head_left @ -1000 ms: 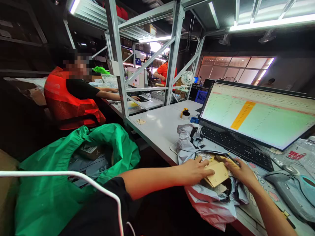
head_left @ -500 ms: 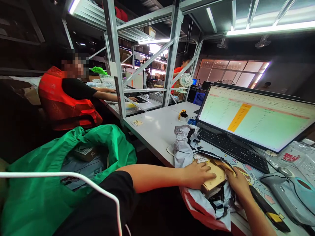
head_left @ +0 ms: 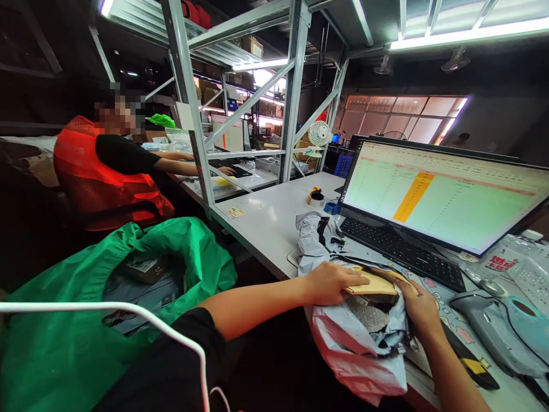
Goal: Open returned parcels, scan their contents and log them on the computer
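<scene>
A tan cardboard box (head_left: 372, 284) sits half inside a torn white plastic mailer bag (head_left: 347, 349) at the table's front edge. My left hand (head_left: 326, 284) is closed on the box's left side, its thumb and fingers over the edge. On the other side, my right hand (head_left: 421, 308) grips the box's right end by a raised flap, with the bag's torn edge close against it. Crumpled bubble wrap (head_left: 372, 318) shows under the box, inside the bag. The underside of the box and some of my fingertips are hidden.
Behind the bag stand a keyboard (head_left: 403, 252) and a monitor (head_left: 454, 200). A scanner (head_left: 489, 329) and a black-and-yellow knife (head_left: 472, 360) lie at right. An open green sack (head_left: 55, 320) is at left, crossed by a white cable (head_left: 141, 313). A co-worker (head_left: 103, 171) sits beyond.
My left hand has gone from lying on top of the box to gripping its left side. The box is tilted and lifted somewhat, uncovering bubble wrap beneath.
</scene>
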The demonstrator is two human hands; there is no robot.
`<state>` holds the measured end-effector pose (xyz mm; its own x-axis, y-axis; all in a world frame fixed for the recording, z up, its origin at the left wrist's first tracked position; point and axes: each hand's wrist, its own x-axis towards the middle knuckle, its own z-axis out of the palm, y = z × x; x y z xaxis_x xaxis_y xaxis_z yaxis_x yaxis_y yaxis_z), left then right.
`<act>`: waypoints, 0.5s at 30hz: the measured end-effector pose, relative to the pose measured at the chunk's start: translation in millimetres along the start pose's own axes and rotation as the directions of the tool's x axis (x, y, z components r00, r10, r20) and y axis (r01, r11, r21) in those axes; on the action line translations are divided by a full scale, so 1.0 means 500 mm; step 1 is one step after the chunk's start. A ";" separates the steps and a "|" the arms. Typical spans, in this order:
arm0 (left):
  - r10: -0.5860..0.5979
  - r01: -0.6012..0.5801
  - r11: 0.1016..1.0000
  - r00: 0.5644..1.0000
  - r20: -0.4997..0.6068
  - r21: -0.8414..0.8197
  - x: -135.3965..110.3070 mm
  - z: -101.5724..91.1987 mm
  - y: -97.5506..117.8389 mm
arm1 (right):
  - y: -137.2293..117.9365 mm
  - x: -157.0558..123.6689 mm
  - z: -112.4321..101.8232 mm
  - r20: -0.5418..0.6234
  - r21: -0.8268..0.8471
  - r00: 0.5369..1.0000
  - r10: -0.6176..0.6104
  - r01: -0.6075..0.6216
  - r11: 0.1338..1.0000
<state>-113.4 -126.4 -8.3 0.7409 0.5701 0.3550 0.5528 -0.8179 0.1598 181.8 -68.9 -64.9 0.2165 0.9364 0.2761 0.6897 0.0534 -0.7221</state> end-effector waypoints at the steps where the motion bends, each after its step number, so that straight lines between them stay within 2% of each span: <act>1: 0.008 -0.008 0.999 1.000 -0.020 -0.042 -0.008 -0.009 -0.004 | -0.008 0.001 -0.006 0.021 0.078 0.999 0.041 -0.043 0.996; 3: 0.033 -0.039 0.994 0.998 -0.059 -0.101 -0.024 -0.021 -0.008 | -0.027 0.000 -0.016 0.113 0.255 0.982 0.149 -0.174 0.951; 6: 0.052 -0.082 0.981 0.984 -0.169 -0.177 -0.046 -0.033 -0.002 | -0.052 -0.008 -0.028 0.259 0.411 0.948 0.184 -0.281 0.867; 8: 0.029 -0.102 0.961 0.962 -0.273 -0.257 -0.057 -0.048 0.006 | -0.060 -0.011 -0.035 0.299 0.444 0.941 0.161 -0.286 0.849; 10: -0.086 -0.077 0.920 0.917 -0.390 -0.384 -0.066 -0.072 0.015 | -0.059 -0.011 -0.042 0.222 0.391 0.967 0.124 -0.204 0.897; 11: -0.192 -0.045 0.883 0.874 -0.447 -0.467 -0.070 -0.085 0.018 | -0.057 -0.009 -0.046 0.143 0.326 0.984 0.107 -0.149 0.933; 12: -0.315 -0.014 0.832 0.810 -0.494 -0.554 -0.074 -0.098 0.020 | -0.054 -0.007 -0.049 0.058 0.249 0.995 0.085 -0.097 0.964; 13: -0.440 0.010 0.771 0.731 -0.522 -0.637 -0.078 -0.110 0.020 | -0.052 -0.005 -0.052 -0.013 0.173 0.998 0.056 -0.053 0.983; 15: -0.642 0.034 0.642 0.571 -0.512 -0.766 -0.083 -0.128 0.015 | -0.051 -0.005 -0.056 -0.049 0.086 0.999 -0.008 0.012 0.996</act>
<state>-164.3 -161.2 36.9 -0.1274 0.8102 0.5722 0.0879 -0.5654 0.8201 183.0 -82.2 -29.2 0.2440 0.9180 0.3125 0.6306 0.0946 -0.7703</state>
